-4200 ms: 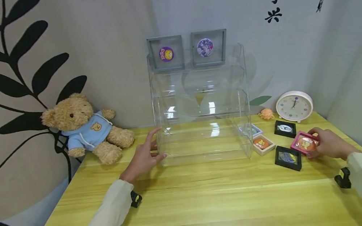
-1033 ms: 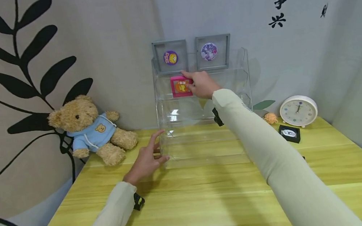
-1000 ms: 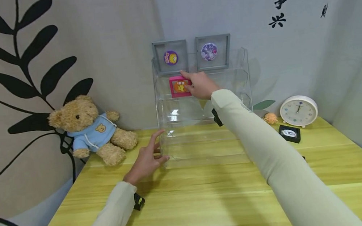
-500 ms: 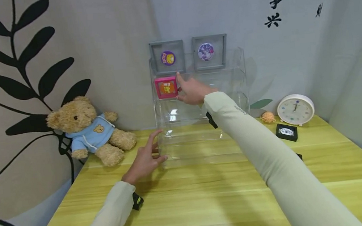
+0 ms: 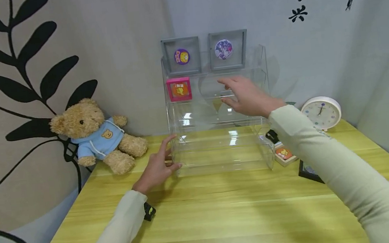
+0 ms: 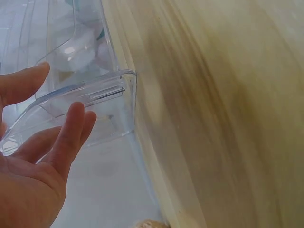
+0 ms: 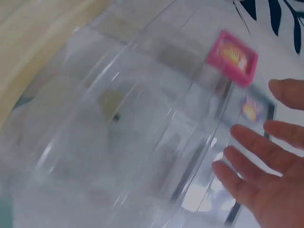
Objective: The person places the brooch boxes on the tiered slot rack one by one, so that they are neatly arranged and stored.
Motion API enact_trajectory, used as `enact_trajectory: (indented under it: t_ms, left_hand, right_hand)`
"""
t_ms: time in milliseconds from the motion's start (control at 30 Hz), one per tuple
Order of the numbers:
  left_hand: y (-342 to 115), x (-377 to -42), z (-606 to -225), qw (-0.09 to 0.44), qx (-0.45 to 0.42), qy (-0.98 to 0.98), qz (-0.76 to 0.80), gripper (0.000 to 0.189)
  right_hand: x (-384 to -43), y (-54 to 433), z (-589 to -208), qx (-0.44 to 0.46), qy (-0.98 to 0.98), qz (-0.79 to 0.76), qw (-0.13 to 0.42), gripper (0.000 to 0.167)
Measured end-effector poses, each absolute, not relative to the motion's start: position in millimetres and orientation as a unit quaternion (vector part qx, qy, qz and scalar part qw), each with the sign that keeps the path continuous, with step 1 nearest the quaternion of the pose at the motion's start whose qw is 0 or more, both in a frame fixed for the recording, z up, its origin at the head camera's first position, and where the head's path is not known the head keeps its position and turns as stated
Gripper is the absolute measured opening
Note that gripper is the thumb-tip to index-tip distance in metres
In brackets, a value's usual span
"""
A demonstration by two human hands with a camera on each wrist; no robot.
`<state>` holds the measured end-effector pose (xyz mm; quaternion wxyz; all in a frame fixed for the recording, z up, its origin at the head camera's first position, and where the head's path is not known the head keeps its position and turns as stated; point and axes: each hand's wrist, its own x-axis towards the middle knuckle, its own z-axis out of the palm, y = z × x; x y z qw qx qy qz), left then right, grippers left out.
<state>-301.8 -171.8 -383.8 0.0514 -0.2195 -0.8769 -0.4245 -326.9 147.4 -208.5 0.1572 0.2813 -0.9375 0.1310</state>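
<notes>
A clear acrylic tiered rack (image 5: 218, 135) stands on the wooden table. My left hand (image 5: 156, 167) is at its lower left side; in the left wrist view the thumb and the fairly straight fingers (image 6: 71, 135) lie on either side of the rack's edge. On the second tier, at the left end, a pink-framed badge (image 5: 179, 89) stands upright. My right hand (image 5: 248, 94) hovers in front of that tier, fingers spread and holding nothing, apart from the pink frame. Two grey-framed badges, one purple and yellow (image 5: 181, 56), one violet (image 5: 228, 50), stand on the top tier.
Right of the rack lie a cream-framed badge (image 5: 283, 154) and a black-framed one (image 5: 308, 171), partly hidden by the right sleeve. A round white clock (image 5: 321, 113) stands behind the arm. A teddy bear (image 5: 97, 136) in a blue hoodie sits at the left.
The right hand carried the pink-framed badge from the table to the second tier and slid it to the left end. It has since let go and moved right. The left hand stayed put.
</notes>
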Motion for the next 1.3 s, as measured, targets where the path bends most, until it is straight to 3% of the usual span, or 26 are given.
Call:
enact_trajectory:
  t_ms: [200,400,700,1033,1300]
  left_hand:
    - [-171.3,-302.5,-383.7,0.063,-0.226,-0.874,-0.426,0.095]
    - [-174.2,-302.6,-384.6,0.060,-0.228,-0.873,-0.426,0.095]
    - [-174.4,-301.6,-383.4,0.054,-0.223,-0.875,-0.427,0.095]
    - [-172.5,-303.6,-384.8,0.049,-0.226,-0.875,-0.426,0.094]
    - [-173.0,-304.0,-385.0,0.048,-0.221,-0.876,-0.426,0.094]
  right_hand:
    - [-301.9,214.1,-227.6,0.275,-0.925,0.152,0.213,0.035]
    - [-277.5,260.1,-252.1,0.257,-0.939,0.145,0.178,0.025]
    - [-269.4,325.8,-319.5,0.204,-0.968,0.150,0.000,0.041]
    - [-295.8,380.0,-363.8,0.113,-0.977,0.166,0.066,0.058]
    - [-314.8,396.8,-374.0,0.052,-0.988,0.144,0.008,0.081]
